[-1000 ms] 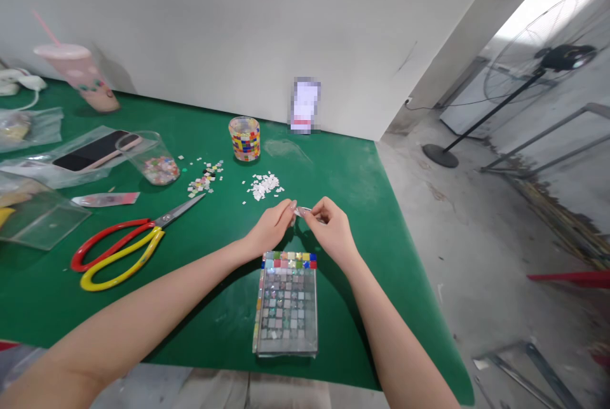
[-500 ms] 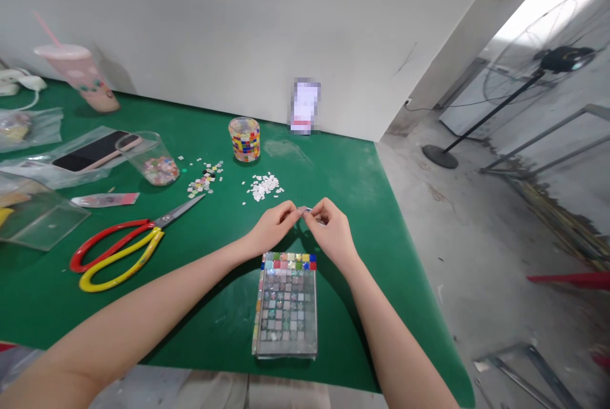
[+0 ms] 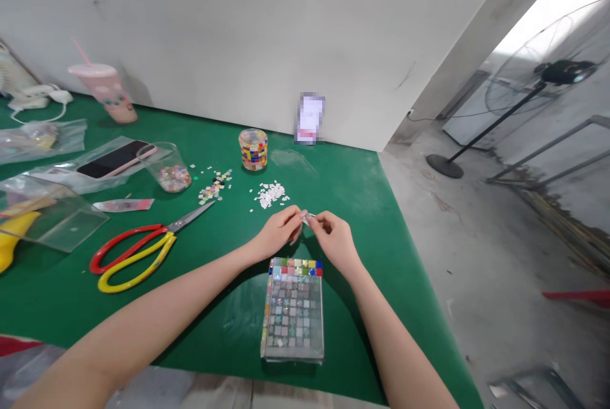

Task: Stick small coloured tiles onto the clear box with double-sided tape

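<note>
jointly, left hand (image 3: 280,231), right hand (image 3: 335,237) pinch whitish piece (image 3: 305,220)

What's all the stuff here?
Table: one, green, centre
Partly tiled box: one, clear, front
Tiled jar: one, multicoloured, back
Tile heap: one, white, centre
Scissors: one, red/yellow, left
Mixed tiles: many, multicoloured, beyond scissors
Smartphone: one, black/pink, left
Tile cup: one, clear, beside smartphone
Tube: one, clear/pink, left
Drink cup: one, pink, back left
Second box: one, clear, far left
Plastic bags: several, clear, left
Board: one, white, back
Blurred screen: one, pale, back
Pedestal fan: one, black, right
Tiny piece: one, whitish, centre
Left hand: one, bare, at tiny piece
Right hand: one, bare, at tiny piece
</note>
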A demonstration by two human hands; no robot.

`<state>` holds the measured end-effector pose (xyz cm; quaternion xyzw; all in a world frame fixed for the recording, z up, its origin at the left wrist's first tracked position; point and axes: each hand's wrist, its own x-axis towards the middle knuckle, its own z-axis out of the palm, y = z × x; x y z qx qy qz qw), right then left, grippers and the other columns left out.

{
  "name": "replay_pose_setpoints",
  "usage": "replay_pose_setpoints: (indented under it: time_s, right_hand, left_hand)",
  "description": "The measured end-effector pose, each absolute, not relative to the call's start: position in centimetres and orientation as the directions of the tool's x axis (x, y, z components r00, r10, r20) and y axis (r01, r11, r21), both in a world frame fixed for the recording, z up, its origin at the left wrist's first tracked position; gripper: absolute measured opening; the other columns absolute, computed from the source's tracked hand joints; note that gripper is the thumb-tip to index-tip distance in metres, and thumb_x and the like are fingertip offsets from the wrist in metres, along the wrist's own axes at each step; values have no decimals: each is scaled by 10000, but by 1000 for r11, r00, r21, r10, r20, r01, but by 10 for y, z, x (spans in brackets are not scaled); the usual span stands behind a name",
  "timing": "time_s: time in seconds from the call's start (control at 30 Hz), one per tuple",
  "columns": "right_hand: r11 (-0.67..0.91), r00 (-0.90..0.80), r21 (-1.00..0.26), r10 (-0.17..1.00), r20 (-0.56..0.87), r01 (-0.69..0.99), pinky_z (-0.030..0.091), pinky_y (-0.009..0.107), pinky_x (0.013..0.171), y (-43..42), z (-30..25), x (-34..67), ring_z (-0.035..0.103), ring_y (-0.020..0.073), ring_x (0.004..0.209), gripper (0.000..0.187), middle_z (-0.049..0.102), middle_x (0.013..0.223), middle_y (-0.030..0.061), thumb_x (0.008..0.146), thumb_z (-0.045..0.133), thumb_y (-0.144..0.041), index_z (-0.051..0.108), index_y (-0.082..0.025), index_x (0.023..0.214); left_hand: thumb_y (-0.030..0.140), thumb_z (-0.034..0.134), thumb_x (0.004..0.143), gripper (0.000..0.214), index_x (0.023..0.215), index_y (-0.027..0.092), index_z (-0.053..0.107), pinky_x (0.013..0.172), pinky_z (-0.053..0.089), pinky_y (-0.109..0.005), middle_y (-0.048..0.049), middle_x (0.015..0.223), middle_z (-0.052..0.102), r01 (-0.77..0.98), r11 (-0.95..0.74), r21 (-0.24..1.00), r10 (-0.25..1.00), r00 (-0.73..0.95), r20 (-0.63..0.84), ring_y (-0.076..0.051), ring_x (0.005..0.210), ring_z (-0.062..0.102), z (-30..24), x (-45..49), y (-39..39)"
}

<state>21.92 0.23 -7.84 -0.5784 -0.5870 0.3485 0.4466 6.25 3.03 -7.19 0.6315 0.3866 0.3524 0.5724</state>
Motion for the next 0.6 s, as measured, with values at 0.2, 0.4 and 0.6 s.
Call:
replay_pose_setpoints:
  time_s: [0.2, 0.4, 0.6]
  right_hand:
    - [114, 106, -950, 983, 150, 289, 364, 259, 488, 2, -75, 211, 471, 128, 503, 366, 535, 562, -23, 812, 541, -540, 537, -211, 652]
    - [123, 147, -959, 975, 164, 255, 349, 249, 452, -2, -72, 204, 423, 116, 463, 407, 470, 517, -42, 821, 520, -587, 509, -217, 651]
    - [121, 284, -941, 934, 216, 317, 401, 257, 528, 5, -83, 218, 509, 134, 562, 397, 549, 615, -21, 839, 534, -590, 527, -210, 723]
  left_hand:
    - [423, 497, 960, 351, 715, 171, 487, 370, 285, -184, 88, 485, 484, -34, 53, 998, 920, 390, -36, -49, 344, 366, -72, 70, 26]
    - [412, 511, 971, 332, 801, 132, 565, 379, 329, -171, 76, 579, 466, -170, 116, 978, 962, 265, -68, -39, 396, 361, -65, 52, 53]
    - [440, 537, 927, 367, 679, 176, 476, 394, 337, -187, 77, 499, 436, -155, 225, 962, 885, 445, -136, -56, 379, 374, -25, 10, 67]
